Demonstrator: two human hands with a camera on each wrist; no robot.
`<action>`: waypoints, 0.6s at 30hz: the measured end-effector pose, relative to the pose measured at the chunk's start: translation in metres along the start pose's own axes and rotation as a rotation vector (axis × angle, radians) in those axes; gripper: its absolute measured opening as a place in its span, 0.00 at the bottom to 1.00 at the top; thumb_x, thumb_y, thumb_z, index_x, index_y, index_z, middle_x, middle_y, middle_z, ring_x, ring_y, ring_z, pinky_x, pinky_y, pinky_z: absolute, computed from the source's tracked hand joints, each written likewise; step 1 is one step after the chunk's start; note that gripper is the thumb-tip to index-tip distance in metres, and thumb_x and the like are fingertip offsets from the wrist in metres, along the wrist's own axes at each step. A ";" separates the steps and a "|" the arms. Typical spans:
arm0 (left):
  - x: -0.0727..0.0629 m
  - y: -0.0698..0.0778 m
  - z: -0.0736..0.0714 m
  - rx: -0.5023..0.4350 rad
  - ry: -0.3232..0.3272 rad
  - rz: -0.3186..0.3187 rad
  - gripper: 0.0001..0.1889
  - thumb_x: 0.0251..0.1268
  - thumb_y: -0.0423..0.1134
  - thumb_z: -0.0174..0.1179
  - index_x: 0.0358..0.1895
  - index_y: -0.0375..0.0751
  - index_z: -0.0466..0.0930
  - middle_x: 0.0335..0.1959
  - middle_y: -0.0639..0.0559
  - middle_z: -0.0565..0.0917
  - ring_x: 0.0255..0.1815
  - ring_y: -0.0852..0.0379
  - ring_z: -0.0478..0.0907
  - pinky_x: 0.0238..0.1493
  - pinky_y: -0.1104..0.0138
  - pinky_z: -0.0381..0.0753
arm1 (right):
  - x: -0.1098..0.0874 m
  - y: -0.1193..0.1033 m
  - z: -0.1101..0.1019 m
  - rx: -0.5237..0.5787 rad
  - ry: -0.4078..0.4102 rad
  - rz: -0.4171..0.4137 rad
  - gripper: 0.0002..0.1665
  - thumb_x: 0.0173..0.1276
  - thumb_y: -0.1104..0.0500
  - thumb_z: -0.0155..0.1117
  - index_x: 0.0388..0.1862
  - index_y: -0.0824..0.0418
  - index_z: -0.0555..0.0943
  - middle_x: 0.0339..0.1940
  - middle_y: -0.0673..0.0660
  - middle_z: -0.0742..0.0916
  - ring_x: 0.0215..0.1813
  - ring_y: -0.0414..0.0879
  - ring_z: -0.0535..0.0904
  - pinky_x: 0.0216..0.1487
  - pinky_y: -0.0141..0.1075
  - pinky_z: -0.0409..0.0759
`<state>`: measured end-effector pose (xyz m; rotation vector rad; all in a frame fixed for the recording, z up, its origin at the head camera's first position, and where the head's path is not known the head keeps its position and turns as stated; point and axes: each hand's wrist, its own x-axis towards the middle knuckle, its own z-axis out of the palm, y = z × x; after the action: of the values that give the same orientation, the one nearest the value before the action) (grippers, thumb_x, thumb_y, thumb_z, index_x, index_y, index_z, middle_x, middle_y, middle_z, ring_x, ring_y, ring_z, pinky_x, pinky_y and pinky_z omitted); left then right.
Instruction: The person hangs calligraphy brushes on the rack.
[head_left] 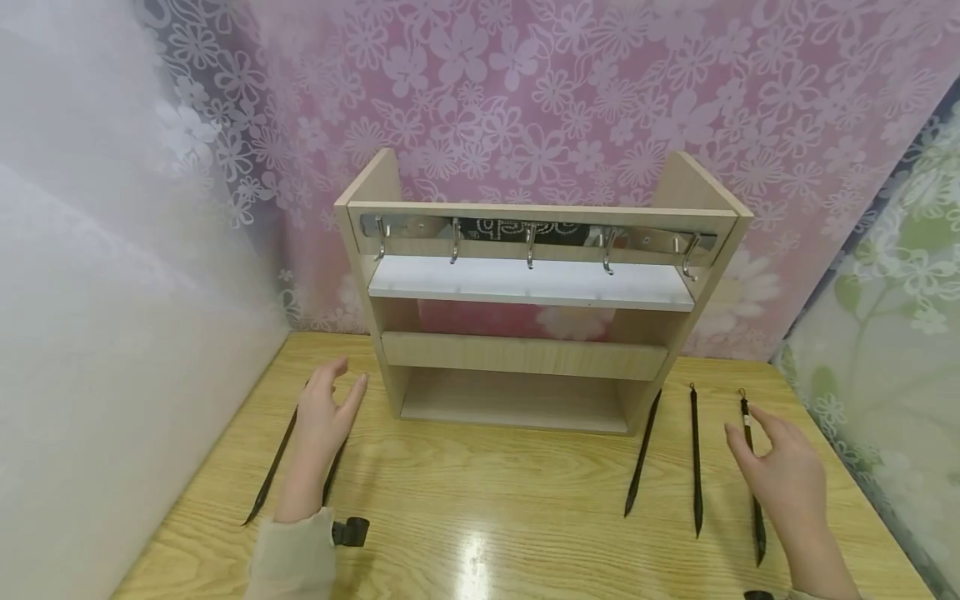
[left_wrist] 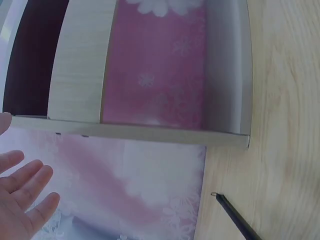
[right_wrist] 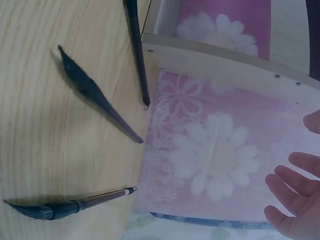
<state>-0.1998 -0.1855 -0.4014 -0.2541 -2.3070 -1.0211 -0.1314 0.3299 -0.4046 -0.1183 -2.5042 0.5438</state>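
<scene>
My left hand (head_left: 318, 429) hovers, relaxed and holding nothing, above two dark calligraphy brushes at the left: an outer brush (head_left: 276, 468) and an inner brush (head_left: 335, 473) partly hidden by the wrist. To the right, three similar brushes lie on the table: one near the rack (head_left: 643, 457), a middle one (head_left: 696, 462) and an outer one (head_left: 758, 525). Over the outer one is my right hand (head_left: 791, 475), thumb and fingers apart. In the right wrist view its fingers (right_wrist: 282, 182) are free of anything, and the outer brush (right_wrist: 55, 209) shows bristles and a hanging loop.
A pale wooden rack (head_left: 525, 357) stands between the hands at the back of the table (head_left: 480, 492). Its top rail carries a metal strip with several hooks (head_left: 531, 246), above a white shelf (head_left: 525, 279). Flowered pink cloth (head_left: 525, 108) hangs behind, with pale sheets at both sides.
</scene>
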 end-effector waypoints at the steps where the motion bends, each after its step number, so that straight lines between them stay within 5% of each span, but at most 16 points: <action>1: 0.001 0.001 0.001 -0.019 0.004 -0.002 0.22 0.59 0.39 0.57 0.52 0.26 0.68 0.47 0.34 0.74 0.49 0.41 0.70 0.46 0.50 0.73 | 0.000 0.002 0.000 0.001 -0.005 0.009 0.26 0.61 0.53 0.58 0.49 0.74 0.73 0.44 0.74 0.76 0.41 0.67 0.72 0.35 0.59 0.71; 18: 0.024 0.003 0.017 -0.231 0.097 -0.106 0.20 0.58 0.34 0.57 0.51 0.25 0.70 0.49 0.33 0.74 0.50 0.42 0.71 0.48 0.51 0.74 | -0.009 0.032 0.008 0.000 -0.109 0.127 0.30 0.63 0.50 0.55 0.50 0.76 0.71 0.42 0.77 0.76 0.39 0.68 0.72 0.34 0.59 0.70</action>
<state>-0.2257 -0.1722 -0.3944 -0.1714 -2.1350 -1.3256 -0.1289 0.3546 -0.4282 -0.2558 -2.6158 0.6168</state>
